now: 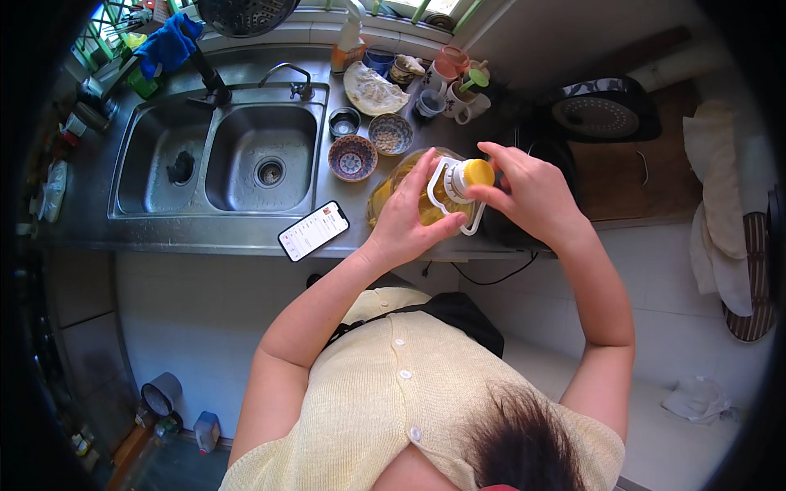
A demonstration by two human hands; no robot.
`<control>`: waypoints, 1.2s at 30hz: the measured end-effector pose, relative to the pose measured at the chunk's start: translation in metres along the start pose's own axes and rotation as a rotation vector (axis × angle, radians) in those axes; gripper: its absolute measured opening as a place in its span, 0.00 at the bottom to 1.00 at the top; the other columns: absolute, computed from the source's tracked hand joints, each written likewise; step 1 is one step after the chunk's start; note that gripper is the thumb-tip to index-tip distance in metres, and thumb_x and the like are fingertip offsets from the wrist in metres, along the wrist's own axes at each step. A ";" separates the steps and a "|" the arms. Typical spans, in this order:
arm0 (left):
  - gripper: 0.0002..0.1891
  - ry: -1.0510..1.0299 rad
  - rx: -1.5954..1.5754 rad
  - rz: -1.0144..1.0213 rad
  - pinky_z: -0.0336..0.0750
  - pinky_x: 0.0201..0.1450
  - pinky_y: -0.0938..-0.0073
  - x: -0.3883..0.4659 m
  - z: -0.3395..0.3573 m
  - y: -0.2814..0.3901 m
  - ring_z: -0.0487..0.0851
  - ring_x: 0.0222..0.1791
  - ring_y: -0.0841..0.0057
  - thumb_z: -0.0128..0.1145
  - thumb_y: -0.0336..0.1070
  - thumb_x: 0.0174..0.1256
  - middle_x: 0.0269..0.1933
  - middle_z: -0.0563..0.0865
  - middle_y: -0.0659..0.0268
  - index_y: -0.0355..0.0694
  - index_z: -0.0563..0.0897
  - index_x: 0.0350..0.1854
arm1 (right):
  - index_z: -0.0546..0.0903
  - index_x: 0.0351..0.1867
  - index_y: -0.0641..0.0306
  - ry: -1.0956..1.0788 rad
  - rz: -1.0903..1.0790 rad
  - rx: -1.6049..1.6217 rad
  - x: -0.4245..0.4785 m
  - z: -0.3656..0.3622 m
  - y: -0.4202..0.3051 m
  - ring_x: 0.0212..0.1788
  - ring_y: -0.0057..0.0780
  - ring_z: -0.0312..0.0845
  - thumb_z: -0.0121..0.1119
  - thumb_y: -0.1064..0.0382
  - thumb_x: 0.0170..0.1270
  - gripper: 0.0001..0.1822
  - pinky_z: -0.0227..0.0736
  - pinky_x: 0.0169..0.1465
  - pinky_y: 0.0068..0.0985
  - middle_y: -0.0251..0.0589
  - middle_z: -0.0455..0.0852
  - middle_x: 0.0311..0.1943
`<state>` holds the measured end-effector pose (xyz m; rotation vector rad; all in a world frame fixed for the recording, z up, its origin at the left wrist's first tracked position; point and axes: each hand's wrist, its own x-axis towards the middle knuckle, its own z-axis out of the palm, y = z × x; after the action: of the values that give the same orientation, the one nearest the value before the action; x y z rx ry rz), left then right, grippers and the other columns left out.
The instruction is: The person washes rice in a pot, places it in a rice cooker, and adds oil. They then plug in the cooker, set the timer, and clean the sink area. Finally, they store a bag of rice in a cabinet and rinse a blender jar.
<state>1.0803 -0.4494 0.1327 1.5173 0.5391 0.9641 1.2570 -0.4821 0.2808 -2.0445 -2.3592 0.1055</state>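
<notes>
A large clear bottle of yellow oil (393, 184) stands on the steel counter, fitted with a white handle (433, 190) and a yellow screw cap (479, 172). My left hand (411, 212) grips the bottle around its neck and handle, thumb on the near side. At the cap, my right hand (522, 187) has its thumb and fingers on either side of the yellow top; how firmly they press cannot be seen. Left of the bottle are a patterned bowl (352, 158) and another bowl holding pale nuts or beans (391, 134).
A double steel sink (261, 153) lies to the left. A lit smartphone (314, 231) rests at the counter's front edge. Behind the bowls are a floury plate (376, 89), several mugs (457, 101) and a spray bottle (348, 40). A black appliance (602, 110) stands right, its cable (494, 282) hanging below.
</notes>
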 end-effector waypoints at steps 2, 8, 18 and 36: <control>0.52 0.005 0.011 0.010 0.65 0.75 0.62 -0.001 -0.001 -0.001 0.70 0.74 0.56 0.72 0.50 0.60 0.71 0.72 0.45 0.33 0.54 0.79 | 0.80 0.60 0.60 0.114 -0.239 0.063 -0.002 -0.003 0.003 0.43 0.40 0.88 0.73 0.57 0.58 0.28 0.84 0.41 0.33 0.42 0.86 0.52; 0.51 -0.017 0.035 0.005 0.64 0.76 0.66 0.001 -0.001 0.000 0.68 0.76 0.62 0.73 0.44 0.62 0.73 0.70 0.48 0.36 0.53 0.80 | 0.76 0.65 0.56 0.026 -0.149 0.081 -0.003 0.002 0.006 0.51 0.41 0.84 0.73 0.63 0.56 0.33 0.82 0.50 0.32 0.42 0.84 0.54; 0.50 -0.021 0.060 0.003 0.64 0.75 0.66 0.000 -0.001 -0.002 0.68 0.75 0.64 0.73 0.44 0.62 0.74 0.69 0.49 0.35 0.54 0.80 | 0.79 0.59 0.60 0.069 -0.320 0.129 -0.003 0.006 0.017 0.54 0.41 0.79 0.70 0.65 0.60 0.24 0.79 0.56 0.32 0.44 0.79 0.53; 0.48 -0.059 0.091 0.032 0.61 0.77 0.59 0.000 -0.006 -0.004 0.67 0.75 0.52 0.72 0.50 0.59 0.72 0.71 0.46 0.34 0.61 0.77 | 0.76 0.59 0.65 0.083 -0.577 -0.201 0.011 0.005 0.016 0.51 0.38 0.79 0.68 0.61 0.61 0.25 0.80 0.54 0.31 0.43 0.78 0.52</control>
<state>1.0759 -0.4450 0.1285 1.6353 0.5239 0.9271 1.2708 -0.4690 0.2742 -1.3065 -2.8831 -0.2280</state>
